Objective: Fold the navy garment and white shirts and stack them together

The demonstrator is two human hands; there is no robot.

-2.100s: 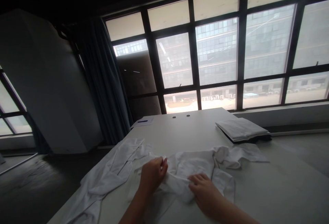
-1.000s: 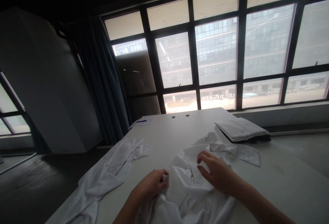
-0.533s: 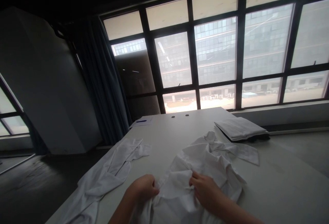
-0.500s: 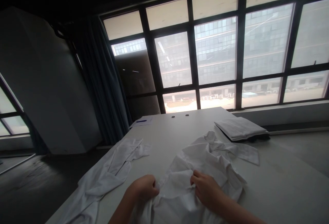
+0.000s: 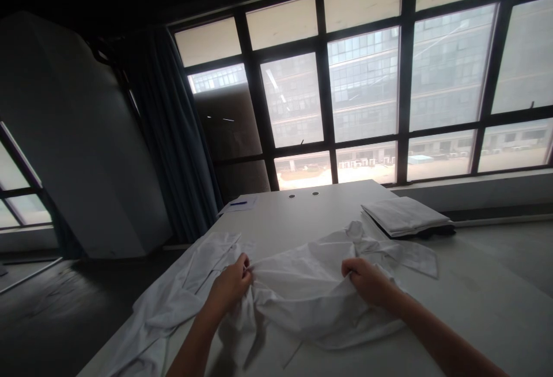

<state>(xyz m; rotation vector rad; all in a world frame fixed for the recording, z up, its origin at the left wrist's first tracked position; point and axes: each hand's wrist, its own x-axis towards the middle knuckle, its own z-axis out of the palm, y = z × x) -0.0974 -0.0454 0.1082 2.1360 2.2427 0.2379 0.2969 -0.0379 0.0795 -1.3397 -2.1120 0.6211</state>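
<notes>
Rumpled white fabric garment (image 5: 302, 285) drawn wide between left hand (image 5: 231, 283) and right hand (image 5: 369, 283)

We see the garment in the lower middle of the frame, over the long, smooth white table (image 5: 276, 224). The left hand, bare, has its fingers curled tight around a gathered edge; the right hand, also bare, is closed like a fist on the opposite edge. Between them we see the cloth pulled into long creases, its near part hanging in a loose sag.

Half a second ago we saw the hands lower and closer together, with the cloth bunched between them. Now both are higher and farther apart, and the left hand overlaps our view of the second crumpled white cloth (image 5: 173, 302), which lies at lower left as before. The garment's twisted far end rests where it did, near the flat, folded white fabric stack (image 5: 404, 215) at right of centre; that stack, on its dark fabric layer (image 5: 440, 231), appears unchanged.

For writing, we look to the thin white paper sheet (image 5: 249, 206) at the table's far left corner, with a slim dark blue pen (image 5: 238, 203) on it; any marks there are too small for us to read.
</notes>
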